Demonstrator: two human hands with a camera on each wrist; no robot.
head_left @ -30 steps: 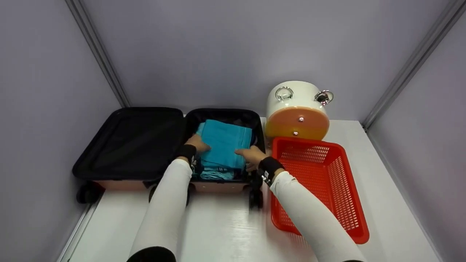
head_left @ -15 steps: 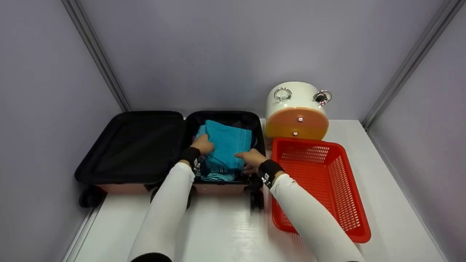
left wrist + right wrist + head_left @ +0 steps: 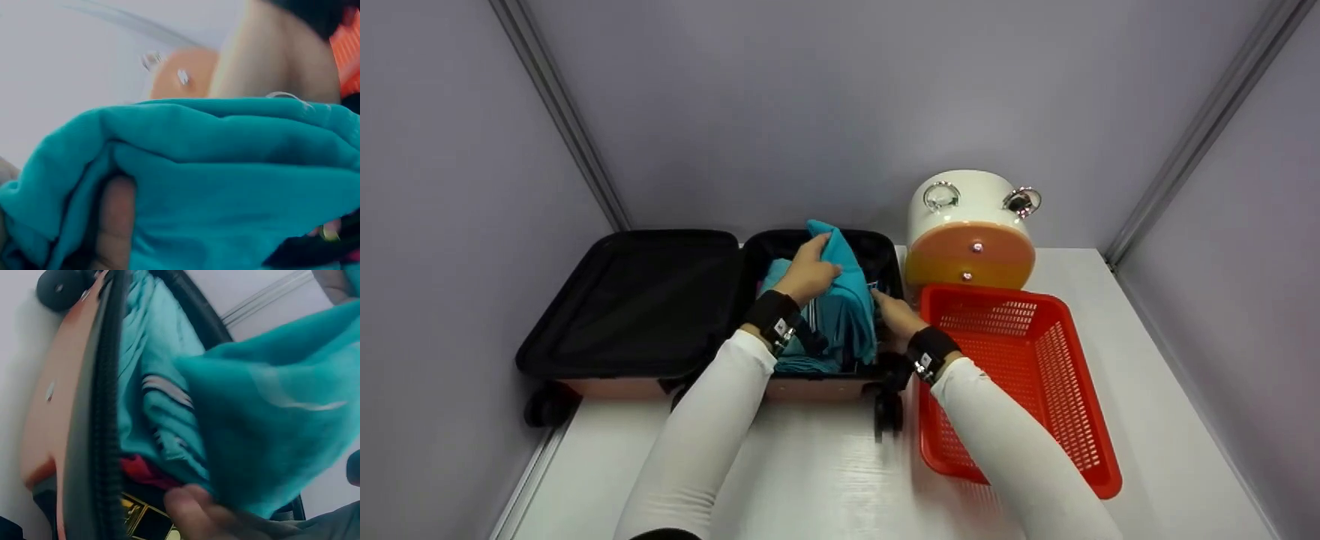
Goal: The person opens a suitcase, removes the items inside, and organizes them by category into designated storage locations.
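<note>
Teal garment (image 3: 844, 300) gripped by left hand (image 3: 808, 271) fingers; right hand (image 3: 894, 316) fingers unclear; 1 suitcase (image 3: 645, 300), 1 basket (image 3: 1035, 375).

You face plain grey walls (image 3: 825, 97) with metal corner strips (image 3: 559, 116), and a white table (image 3: 825, 480) below; the light seems soft, perhaps overhead.

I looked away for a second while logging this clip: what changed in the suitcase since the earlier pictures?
The left hand now grips the teal cloth and has lifted its left side up and back, so it no longer lies flat. The right hand slid toward the suitcase's right edge. The suitcase, red basket and white-and-orange pot stayed put.
</note>
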